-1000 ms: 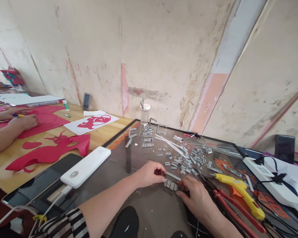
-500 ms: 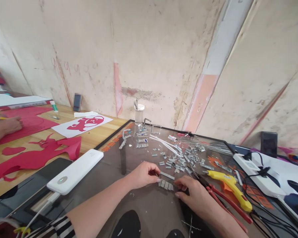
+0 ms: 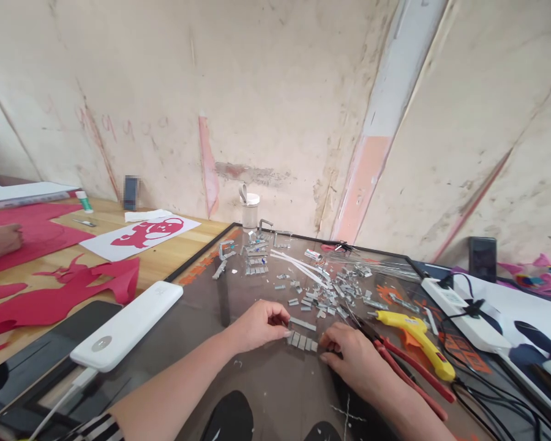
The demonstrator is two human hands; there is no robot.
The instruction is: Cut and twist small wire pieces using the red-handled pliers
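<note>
Between my hands, low over the dark tabletop, is a small grey frame-like piece [image 3: 302, 341]. It has a thin strip along its far side and a row of flat grey segments along its near side; its material I cannot make out. My left hand [image 3: 262, 326] pinches the left end between thumb and fingers. At the right end, the curled fingers and thumb of my right hand [image 3: 351, 350] close on the edge. Just beyond lies a scattered heap of small grey pieces [image 3: 335, 294]. Similar grey assemblies [image 3: 256, 262] stand farther back.
Right of my right hand lie red-handled pliers [image 3: 411, 380] and a yellow glue gun [image 3: 416, 337], then a white power strip [image 3: 468, 321] with cables. A white power bank [image 3: 128, 324] is on the left. Across the wooden table, a co-worker's hand [image 3: 2, 242] rests on red sheet material.
The whole view has shifted slightly, so everything sits a little farther left. My hands keep nearly the same hold on the grey piece.
</note>
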